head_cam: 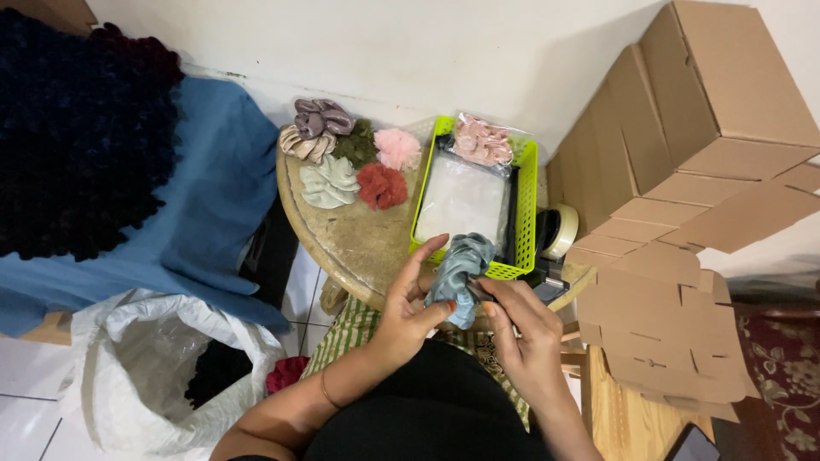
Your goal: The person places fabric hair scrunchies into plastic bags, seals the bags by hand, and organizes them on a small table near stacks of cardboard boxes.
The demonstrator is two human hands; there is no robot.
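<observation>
Both of my hands hold a grey-blue satin scrunchie (459, 271) just in front of the round table's near edge. My left hand (408, 309) grips its left side with thumb and fingers. From the right, my right hand (521, 331) pinches it and seems to hold a small dark tool against the fabric. Just behind the scrunchie stands a lime green plastic basket (528, 210) with clear plastic bags in it, one bag holding a pink scrunchie (482, 141).
Several scrunchies (346, 164) in mauve, beige, green, pink, red and pale mint lie on the round table (346, 239). A tape roll (559, 230) sits right of the basket. Folded cardboard boxes (683, 171) stand at right. A white sack (162, 367) and blue cloth (205, 196) are left.
</observation>
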